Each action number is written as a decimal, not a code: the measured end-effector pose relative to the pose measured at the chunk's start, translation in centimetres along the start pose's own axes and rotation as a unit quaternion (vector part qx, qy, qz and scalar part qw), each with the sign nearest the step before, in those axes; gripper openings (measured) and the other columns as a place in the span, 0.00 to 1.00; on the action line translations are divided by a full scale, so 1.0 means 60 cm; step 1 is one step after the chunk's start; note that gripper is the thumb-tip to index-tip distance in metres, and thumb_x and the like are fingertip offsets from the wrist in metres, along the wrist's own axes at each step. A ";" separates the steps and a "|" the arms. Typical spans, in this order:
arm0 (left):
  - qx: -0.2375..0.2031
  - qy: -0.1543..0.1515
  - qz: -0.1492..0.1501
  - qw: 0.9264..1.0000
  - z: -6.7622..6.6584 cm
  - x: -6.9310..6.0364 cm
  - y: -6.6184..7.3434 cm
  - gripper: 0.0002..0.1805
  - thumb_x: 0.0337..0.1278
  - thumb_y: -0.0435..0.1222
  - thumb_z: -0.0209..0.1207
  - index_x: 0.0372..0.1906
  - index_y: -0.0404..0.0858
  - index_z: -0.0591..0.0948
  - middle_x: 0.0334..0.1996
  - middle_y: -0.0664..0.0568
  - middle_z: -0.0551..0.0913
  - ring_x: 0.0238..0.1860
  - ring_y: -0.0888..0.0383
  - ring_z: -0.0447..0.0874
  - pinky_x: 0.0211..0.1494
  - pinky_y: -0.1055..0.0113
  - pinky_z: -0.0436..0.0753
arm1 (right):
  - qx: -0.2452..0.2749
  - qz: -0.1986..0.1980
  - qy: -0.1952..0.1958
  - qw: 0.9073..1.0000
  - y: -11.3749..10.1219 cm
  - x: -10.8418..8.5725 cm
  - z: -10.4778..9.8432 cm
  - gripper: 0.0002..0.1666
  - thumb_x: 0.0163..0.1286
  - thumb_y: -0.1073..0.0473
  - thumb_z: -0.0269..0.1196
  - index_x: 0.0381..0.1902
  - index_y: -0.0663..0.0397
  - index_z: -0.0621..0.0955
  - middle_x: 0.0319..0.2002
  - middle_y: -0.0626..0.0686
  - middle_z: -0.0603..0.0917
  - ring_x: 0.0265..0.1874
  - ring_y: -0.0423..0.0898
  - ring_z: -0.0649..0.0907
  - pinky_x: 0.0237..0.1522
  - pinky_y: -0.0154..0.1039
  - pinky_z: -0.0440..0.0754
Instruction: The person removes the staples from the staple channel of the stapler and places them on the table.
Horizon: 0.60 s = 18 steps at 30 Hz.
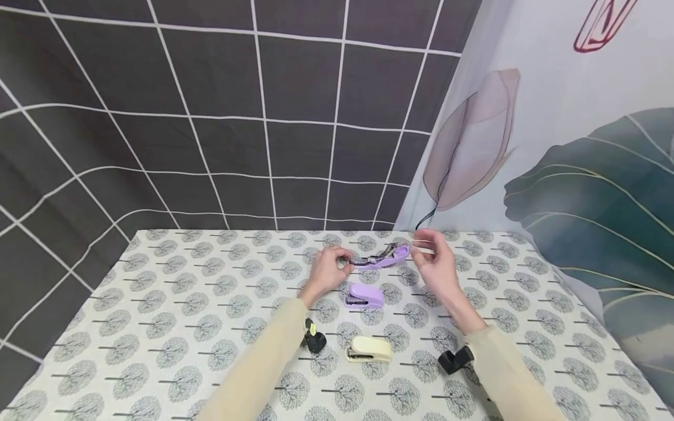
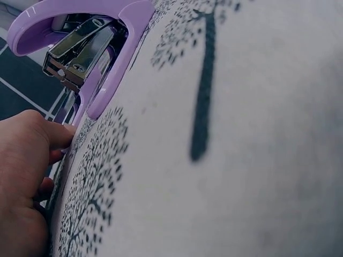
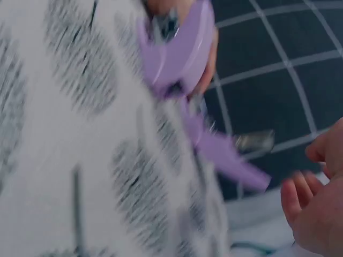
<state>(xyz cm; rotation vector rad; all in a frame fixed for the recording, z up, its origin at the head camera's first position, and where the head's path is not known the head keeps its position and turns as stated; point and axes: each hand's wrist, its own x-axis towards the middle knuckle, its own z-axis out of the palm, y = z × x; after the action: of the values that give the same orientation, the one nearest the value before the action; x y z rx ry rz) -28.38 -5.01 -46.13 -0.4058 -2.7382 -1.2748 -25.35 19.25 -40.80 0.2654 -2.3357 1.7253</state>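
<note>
A purple stapler (image 1: 387,261) lies spread open near the table's far edge, its metal parts raised. My left hand (image 1: 327,270) pinches its left end between thumb and fingers; in the left wrist view that hand (image 2: 24,176) is partly cut off and its grip is mostly hidden. Beside the stapler's right end is my right hand (image 1: 436,263), fingers loosely bent. The right wrist view shows a gap between this hand (image 3: 319,209) and the spread stapler (image 3: 233,161). A second purple stapler (image 1: 370,296), closed up, sits nearer on the table.
Closest to me lies a cream stapler (image 1: 376,349). The table (image 1: 174,351) has a tree-patterned cloth. Behind it hangs a dark cloth (image 1: 221,146) with white grid lines, and a light curtain (image 1: 547,76) with leaf shapes is at the right.
</note>
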 end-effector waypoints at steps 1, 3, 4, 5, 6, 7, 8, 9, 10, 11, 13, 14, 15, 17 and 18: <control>-0.001 0.003 -0.001 1.000 0.000 0.001 0.000 0.15 0.54 0.31 0.69 0.49 0.39 0.86 0.49 0.50 0.85 0.50 0.50 0.80 0.65 0.49 0.67 | 0.007 0.000 -0.015 1.000 -0.010 0.001 0.005 0.22 0.68 0.76 0.58 0.59 0.71 0.72 0.53 0.67 0.78 0.50 0.61 0.79 0.49 0.33 0.79; -0.002 0.006 -0.003 1.000 -0.002 0.001 0.002 0.15 0.54 0.31 0.69 0.48 0.39 0.86 0.49 0.50 0.85 0.51 0.50 0.79 0.66 0.49 0.67 | 0.019 0.016 -0.063 0.998 -0.022 0.002 0.017 0.19 0.69 0.73 0.58 0.57 0.72 0.73 0.47 0.68 0.82 0.43 0.60 0.83 0.44 0.37 0.83; 0.000 0.005 -0.003 1.000 -0.002 0.001 0.002 0.15 0.54 0.31 0.69 0.48 0.39 0.86 0.49 0.50 0.85 0.52 0.49 0.79 0.67 0.48 0.66 | 0.026 0.032 -0.088 0.995 -0.025 0.003 0.024 0.18 0.70 0.72 0.57 0.56 0.73 0.74 0.45 0.69 0.82 0.40 0.59 0.84 0.42 0.39 0.84; 0.002 0.003 -0.001 1.000 -0.002 0.001 0.003 0.15 0.54 0.31 0.69 0.48 0.39 0.86 0.50 0.50 0.84 0.53 0.48 0.79 0.68 0.47 0.65 | 0.035 0.051 -0.110 0.992 -0.025 0.003 0.031 0.18 0.71 0.72 0.57 0.57 0.74 0.73 0.44 0.69 0.83 0.38 0.59 0.84 0.40 0.42 0.84; 0.003 0.001 0.001 1.000 -0.001 0.001 0.004 0.15 0.54 0.31 0.69 0.49 0.39 0.86 0.50 0.49 0.84 0.55 0.47 0.78 0.68 0.47 0.65 | 0.045 0.070 -0.127 0.988 -0.025 0.003 0.037 0.18 0.72 0.71 0.57 0.57 0.75 0.73 0.43 0.70 0.83 0.37 0.58 0.85 0.40 0.44 0.85; 0.003 -0.002 0.001 1.000 -0.001 0.000 0.004 0.15 0.54 0.31 0.69 0.49 0.38 0.85 0.50 0.49 0.84 0.56 0.47 0.78 0.68 0.47 0.64 | 0.056 0.087 -0.139 0.985 -0.021 0.003 0.046 0.18 0.72 0.71 0.56 0.57 0.76 0.72 0.43 0.70 0.83 0.36 0.57 0.85 0.39 0.46 0.85; 0.008 -0.003 0.005 1.000 -0.001 -0.001 0.004 0.15 0.54 0.32 0.69 0.49 0.39 0.86 0.51 0.49 0.84 0.57 0.46 0.77 0.69 0.46 0.64 | 0.066 0.101 -0.147 0.982 -0.017 0.003 0.054 0.19 0.73 0.72 0.55 0.58 0.78 0.71 0.43 0.70 0.83 0.36 0.55 0.86 0.39 0.46 0.85; 0.009 -0.004 0.006 1.000 -0.001 -0.002 0.003 0.16 0.54 0.32 0.69 0.49 0.39 0.86 0.52 0.49 0.84 0.58 0.46 0.77 0.69 0.46 0.64 | 0.074 0.112 -0.152 0.979 -0.013 0.004 0.061 0.19 0.73 0.72 0.55 0.58 0.78 0.70 0.43 0.71 0.83 0.35 0.53 0.86 0.38 0.46 0.85; 0.008 -0.004 0.006 1.000 -0.001 -0.002 0.003 0.16 0.54 0.32 0.69 0.49 0.39 0.86 0.52 0.49 0.84 0.58 0.45 0.77 0.68 0.46 0.64 | 0.079 0.121 -0.156 0.977 -0.009 0.005 0.069 0.18 0.73 0.73 0.54 0.58 0.78 0.70 0.43 0.70 0.83 0.35 0.53 0.86 0.38 0.45 0.85; 0.008 -0.002 0.006 1.000 -0.001 -0.002 0.003 0.16 0.54 0.32 0.69 0.50 0.39 0.86 0.52 0.49 0.84 0.57 0.45 0.77 0.68 0.46 0.65 | 0.081 0.127 -0.157 0.976 -0.005 0.006 0.075 0.18 0.72 0.74 0.54 0.58 0.79 0.70 0.42 0.70 0.83 0.34 0.52 0.86 0.36 0.44 0.85; 0.012 0.002 0.006 1.000 -0.001 -0.001 0.002 0.16 0.54 0.33 0.70 0.49 0.40 0.86 0.53 0.49 0.84 0.58 0.46 0.77 0.68 0.46 0.65 | 0.076 0.130 -0.159 0.976 0.000 0.009 0.086 0.17 0.72 0.74 0.54 0.57 0.79 0.70 0.41 0.69 0.84 0.31 0.49 0.85 0.33 0.41 0.85; 0.013 0.003 0.005 1.000 -0.001 -0.001 0.001 0.16 0.54 0.33 0.70 0.50 0.40 0.86 0.54 0.49 0.84 0.59 0.45 0.76 0.68 0.46 0.64 | 0.070 0.131 -0.158 0.976 0.002 0.010 0.091 0.17 0.72 0.75 0.54 0.56 0.78 0.71 0.40 0.68 0.84 0.30 0.48 0.85 0.32 0.40 0.85; 0.013 0.004 0.004 1.000 0.000 -0.001 0.001 0.16 0.54 0.34 0.70 0.50 0.41 0.86 0.53 0.50 0.84 0.59 0.46 0.76 0.68 0.47 0.64 | 0.063 0.130 -0.156 0.977 0.004 0.011 0.095 0.16 0.71 0.75 0.55 0.55 0.78 0.72 0.39 0.68 0.84 0.28 0.47 0.85 0.31 0.39 0.85; 0.018 0.005 0.007 1.000 0.001 -0.001 -0.001 0.16 0.54 0.34 0.70 0.49 0.41 0.86 0.53 0.50 0.84 0.60 0.46 0.76 0.68 0.47 0.64 | 0.047 0.130 -0.152 0.979 0.006 0.012 0.102 0.15 0.71 0.75 0.55 0.54 0.78 0.73 0.37 0.68 0.84 0.26 0.46 0.84 0.29 0.39 0.84; 0.019 0.005 0.007 1.000 0.001 -0.001 -0.002 0.16 0.54 0.34 0.70 0.49 0.41 0.86 0.53 0.50 0.84 0.61 0.46 0.75 0.69 0.47 0.63 | 0.040 0.130 -0.150 0.979 0.007 0.013 0.105 0.15 0.70 0.75 0.56 0.53 0.77 0.73 0.36 0.67 0.85 0.25 0.46 0.84 0.28 0.39 0.84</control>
<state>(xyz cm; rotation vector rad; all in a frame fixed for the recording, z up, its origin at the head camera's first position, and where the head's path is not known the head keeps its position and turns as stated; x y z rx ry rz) -28.38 -5.06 -46.29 -0.4137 -2.7419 -1.2171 -26.65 13.33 -42.74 0.2579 -2.6159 2.0279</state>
